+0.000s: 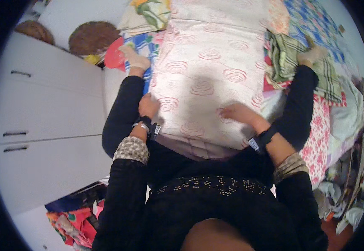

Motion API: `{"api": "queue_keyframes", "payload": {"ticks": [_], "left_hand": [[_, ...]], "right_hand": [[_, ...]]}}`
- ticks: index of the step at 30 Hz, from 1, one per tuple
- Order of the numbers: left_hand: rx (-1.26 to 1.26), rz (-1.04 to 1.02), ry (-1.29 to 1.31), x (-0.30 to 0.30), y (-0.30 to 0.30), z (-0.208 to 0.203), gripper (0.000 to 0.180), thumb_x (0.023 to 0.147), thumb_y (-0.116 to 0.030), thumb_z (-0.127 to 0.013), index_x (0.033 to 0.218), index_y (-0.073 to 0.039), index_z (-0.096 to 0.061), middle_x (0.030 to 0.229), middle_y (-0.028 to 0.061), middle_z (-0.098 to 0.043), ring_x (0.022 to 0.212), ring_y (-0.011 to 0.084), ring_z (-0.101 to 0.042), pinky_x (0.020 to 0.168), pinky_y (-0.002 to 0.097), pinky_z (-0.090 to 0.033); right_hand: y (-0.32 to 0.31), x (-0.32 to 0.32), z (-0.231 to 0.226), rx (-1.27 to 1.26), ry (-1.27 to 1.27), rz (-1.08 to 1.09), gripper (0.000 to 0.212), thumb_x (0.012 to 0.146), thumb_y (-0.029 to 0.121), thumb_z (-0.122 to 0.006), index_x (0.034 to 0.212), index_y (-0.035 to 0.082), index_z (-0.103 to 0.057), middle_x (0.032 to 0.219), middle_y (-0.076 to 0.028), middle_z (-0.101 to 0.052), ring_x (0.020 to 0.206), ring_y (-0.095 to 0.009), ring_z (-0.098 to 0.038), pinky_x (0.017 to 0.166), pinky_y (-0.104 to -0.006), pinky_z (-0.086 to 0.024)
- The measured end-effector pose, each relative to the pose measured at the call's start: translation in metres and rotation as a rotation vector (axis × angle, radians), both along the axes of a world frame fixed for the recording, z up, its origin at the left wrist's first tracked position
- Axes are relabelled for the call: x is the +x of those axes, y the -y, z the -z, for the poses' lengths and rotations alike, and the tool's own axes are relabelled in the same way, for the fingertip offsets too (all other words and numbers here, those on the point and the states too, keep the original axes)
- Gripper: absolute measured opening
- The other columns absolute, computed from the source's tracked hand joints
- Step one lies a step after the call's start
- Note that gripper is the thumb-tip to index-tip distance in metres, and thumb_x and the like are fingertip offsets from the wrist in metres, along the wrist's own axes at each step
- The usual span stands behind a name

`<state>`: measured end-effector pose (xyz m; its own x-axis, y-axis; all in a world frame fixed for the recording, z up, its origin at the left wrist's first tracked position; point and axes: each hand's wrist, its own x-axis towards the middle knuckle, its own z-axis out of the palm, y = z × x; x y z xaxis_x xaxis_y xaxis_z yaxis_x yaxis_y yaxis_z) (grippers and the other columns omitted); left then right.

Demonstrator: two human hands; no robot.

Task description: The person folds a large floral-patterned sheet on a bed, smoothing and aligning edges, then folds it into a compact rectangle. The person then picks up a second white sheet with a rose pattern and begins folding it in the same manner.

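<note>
A long white quilt (209,54) with pink rose outlines lies spread lengthwise between my outstretched legs. At its left edge is my left hand (149,105), touching the border beside my left thigh; its fingers are blurred and partly turned out of sight. My right hand (238,113) lies over the near right part of the quilt, fingers stretched toward the middle, holding nothing. Dark bands circle both wrists. The quilt's near end reaches my lap, where a mauve cloth (203,149) shows below it.
White cabinets (52,108) with dark handles stand on the left. Round woven baskets (92,37) and a red plastic item (115,54) lie beyond them. A green plaid cloth (283,56) is under my right foot. Folded fabric (152,16) lies far left; clutter (343,196) fills the right side.
</note>
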<state>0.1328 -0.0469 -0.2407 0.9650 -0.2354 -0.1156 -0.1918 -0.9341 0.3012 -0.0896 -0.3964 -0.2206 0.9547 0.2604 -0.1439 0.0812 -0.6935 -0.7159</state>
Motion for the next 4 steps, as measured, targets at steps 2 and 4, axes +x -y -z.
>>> {"api": "queue_keyframes", "payload": {"ticks": [2,4], "left_hand": [[0.054,-0.085,-0.013,-0.012,0.005,0.0,0.06,0.073,-0.032,-0.075,0.122,-0.003,-0.057,0.114,0.0218,-0.064,0.106,0.0395,-0.062,0.09,0.0476,-0.051],[0.07,-0.111,-0.039,-0.017,0.012,-0.004,0.066,0.072,-0.032,-0.074,0.131,-0.012,-0.052,0.143,0.0224,-0.043,0.125,0.038,-0.05,0.098,0.0467,-0.047]], "right_hand": [[0.045,-0.008,-0.02,-0.197,-0.213,0.202,0.036,0.089,0.04,-0.056,0.098,0.009,-0.07,0.108,-0.013,-0.068,0.106,-0.032,-0.061,0.088,-0.0416,-0.048],[0.068,-0.018,-0.038,-0.266,-0.409,0.532,0.049,0.083,0.053,-0.06,0.096,0.007,-0.072,0.106,-0.019,-0.068,0.107,-0.031,-0.062,0.091,-0.0396,-0.047]]}}
